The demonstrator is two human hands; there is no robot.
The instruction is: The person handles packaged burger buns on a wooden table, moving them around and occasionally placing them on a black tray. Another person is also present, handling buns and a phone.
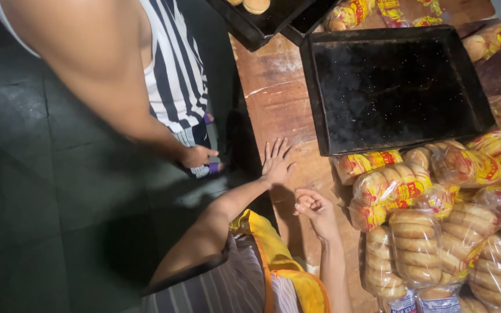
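Note:
My left hand (276, 161) lies flat with fingers spread on the near-left edge of the wooden table (273, 98), holding nothing. My right hand (314, 210) hovers just beside it, fingers loosely curled and empty. To the right of both hands lies a heap of clear bread bags (430, 232) with yellow and red print, each full of round buns. A large black baking tray (398, 87), empty, sits on the table beyond my hands.
Another person in a striped top (175, 69) stands left of the table, their hand (198, 156) hanging near its edge. More black trays (262, 20), one with buns, sit at the far end. More bread bags (494, 37) lie at the far right. Dark tiled floor lies left.

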